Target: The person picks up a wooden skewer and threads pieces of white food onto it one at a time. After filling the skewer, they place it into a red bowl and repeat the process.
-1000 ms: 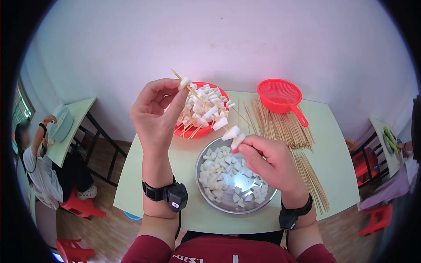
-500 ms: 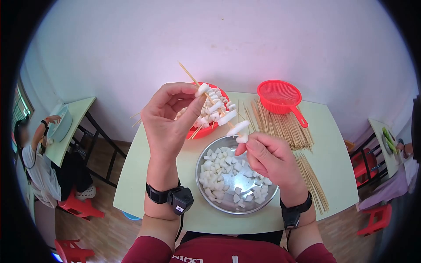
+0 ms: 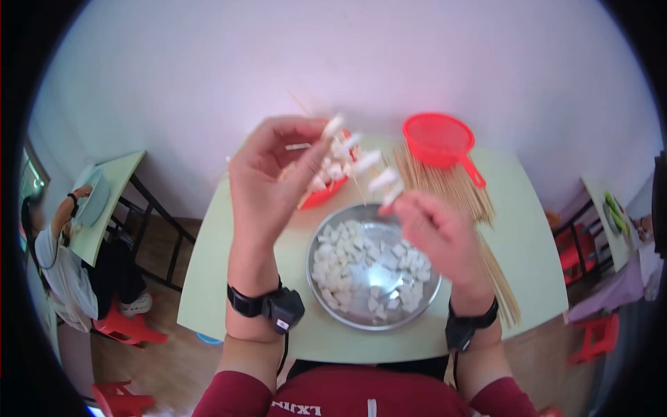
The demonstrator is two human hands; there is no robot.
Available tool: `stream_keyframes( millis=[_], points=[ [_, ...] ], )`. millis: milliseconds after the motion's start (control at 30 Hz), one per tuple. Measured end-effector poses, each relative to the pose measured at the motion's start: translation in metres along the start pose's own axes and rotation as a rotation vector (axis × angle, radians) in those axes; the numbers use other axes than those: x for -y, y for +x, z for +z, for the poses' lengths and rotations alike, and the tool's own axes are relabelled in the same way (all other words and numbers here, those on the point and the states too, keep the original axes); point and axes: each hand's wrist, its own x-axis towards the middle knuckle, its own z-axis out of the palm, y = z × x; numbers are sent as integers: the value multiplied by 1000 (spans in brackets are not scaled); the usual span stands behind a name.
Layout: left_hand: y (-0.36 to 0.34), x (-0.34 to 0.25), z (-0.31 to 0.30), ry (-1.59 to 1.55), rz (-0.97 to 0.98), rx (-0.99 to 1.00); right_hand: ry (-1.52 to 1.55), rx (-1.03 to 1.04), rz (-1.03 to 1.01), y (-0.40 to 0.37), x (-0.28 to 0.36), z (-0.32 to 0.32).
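My left hand (image 3: 267,181) is raised at the upper middle, with thumb and index finger pinched on the top white piece of a bamboo skewer (image 3: 366,162). Several white pieces are threaded along that skewer, which slants down to the right. At its lower end, my right hand (image 3: 445,236), blurred by motion, closes its fingers around the last piece. Below both hands sits a steel bowl (image 3: 358,283) holding loose white chunks (image 3: 335,278). Behind my left hand, a red basin (image 3: 321,199) of loaded skewers is partly hidden.
Bare bamboo skewers (image 3: 445,189) lie on the right of the pale table (image 3: 208,292), partly under a red strainer (image 3: 439,139). Another person (image 3: 66,243) sits at a side table on the left, with an arm at a light-blue tub (image 3: 95,198). Red stools (image 3: 594,339) stand around.
Both hands have risen slightly with the skewer, and my right hand has moved a little to the right. The whole view has shifted slightly. The grip of both hands looks the same.
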Motion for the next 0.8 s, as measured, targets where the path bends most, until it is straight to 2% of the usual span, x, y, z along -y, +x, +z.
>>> stream_keyframes(
  millis=[100, 167, 200, 267, 300, 367, 500, 567, 600, 667, 800],
  points=[
    [-3, 8, 8, 79, -28, 122, 2, -124, 33, -2, 4, -34],
    [-11, 10, 16, 216, -106, 449, -50, -141, 18, -5, 4, -53],
    [-18, 17, 23, 196, -138, 475, -50, -156, 62, -7, 1, -59],
    [-28, 26, 39, 354, -61, 940, -207, -85, -83, -8, -3, -67],
    [-34, 32, 47, 345, -68, 955, -206, -94, -67, -11, -1, -67],
    [-46, 46, 61, 518, -44, 1143, -171, -95, -52, -11, 2, -64],
    [-63, 74, 67, 518, -44, 1211, -121, -92, -81, -8, -3, -65],
    [-70, 81, 71, 482, -56, 1248, -219, -17, -210, -4, -7, -70],
    [-74, 85, 74, 443, -75, 1275, -217, -26, -208, -2, -10, -70],
    [-81, 92, 82, 479, -77, 1298, -63, 38, -282, 0, -13, -70],
    [-79, 96, 88, 579, -143, 1361, -61, -8, -268, -2, -15, -66]
  ],
)
